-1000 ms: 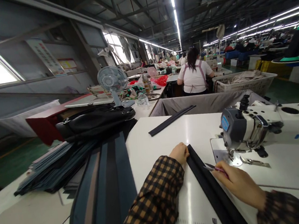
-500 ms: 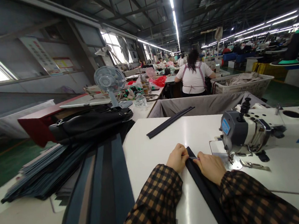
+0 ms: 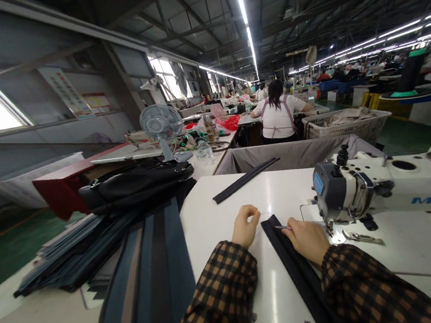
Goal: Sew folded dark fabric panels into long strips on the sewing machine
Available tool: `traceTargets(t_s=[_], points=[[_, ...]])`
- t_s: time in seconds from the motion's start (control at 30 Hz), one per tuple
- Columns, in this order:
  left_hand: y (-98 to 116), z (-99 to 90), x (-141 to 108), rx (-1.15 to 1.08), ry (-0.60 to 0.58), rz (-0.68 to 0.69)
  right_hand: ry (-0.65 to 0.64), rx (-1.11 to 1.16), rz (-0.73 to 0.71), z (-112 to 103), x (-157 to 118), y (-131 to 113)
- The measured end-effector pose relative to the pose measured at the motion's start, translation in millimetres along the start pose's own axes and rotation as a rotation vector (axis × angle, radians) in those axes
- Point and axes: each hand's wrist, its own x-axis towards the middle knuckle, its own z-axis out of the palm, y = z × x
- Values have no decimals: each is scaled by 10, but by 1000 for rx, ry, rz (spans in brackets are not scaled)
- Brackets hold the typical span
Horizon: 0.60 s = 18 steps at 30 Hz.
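Note:
A long black fabric strip (image 3: 291, 261) lies on the white sewing table (image 3: 220, 202), running from near my body toward the sewing machine's foot. My right hand (image 3: 306, 240) rests beside the strip, shut on small pointed thread snips (image 3: 282, 227), whose metal tip reaches over the strip. My left hand (image 3: 245, 226) sits just left of the strip, not touching it. Its fingers are pinched together around what looks like a thin pale thread (image 3: 266, 214). An industrial sewing machine head (image 3: 341, 189) stands just to the right of my right hand.
A second black strip (image 3: 245, 180) lies farther up the table. To the left are striped fabric panels (image 3: 146, 271), a dark stack (image 3: 74, 253) and a black bag (image 3: 137, 185). Beyond stand a fan (image 3: 161, 123), a white basket (image 3: 346, 127) and a co-worker (image 3: 278, 116) seated with their back to me.
My left hand has drawn back leftward off the strip, its fingers pinched. My right hand has moved left from beside the machine onto the strip, with the snips in it.

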Motion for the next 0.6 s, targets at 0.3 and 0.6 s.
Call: traceTargets(t_s=[0.3,0.6], points=[[0,-29,-705,-149,-37,-213,-216,385,119,78,-1179,411],[794,136,-790,-747,-206,-430,354,115,-384,113,-1352,21]])
